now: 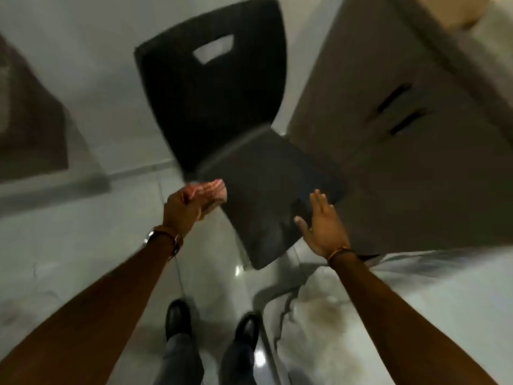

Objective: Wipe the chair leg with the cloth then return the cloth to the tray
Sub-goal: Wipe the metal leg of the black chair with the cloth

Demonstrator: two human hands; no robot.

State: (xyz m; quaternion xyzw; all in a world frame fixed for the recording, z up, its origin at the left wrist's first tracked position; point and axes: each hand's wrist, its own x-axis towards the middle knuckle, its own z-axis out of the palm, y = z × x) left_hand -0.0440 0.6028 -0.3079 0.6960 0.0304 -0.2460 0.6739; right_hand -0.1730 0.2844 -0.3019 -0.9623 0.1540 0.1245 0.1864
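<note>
One cloth point(212, 191) inside left grip point(183, 208).

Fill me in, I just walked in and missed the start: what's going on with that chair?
A person stands over a black chair beside a beige cabinet. Their left hand holds a bunched pink striped cloth by the seat's left edge. The right hand is open and empty over the seat's front. No chair leg is being wiped, and no tray is in view.

Left hand point(183, 207) grips a pink striped cloth point(212, 191) beside the black chair point(222, 112) seat. Right hand point(323, 229) open, fingers spread over the seat.
</note>
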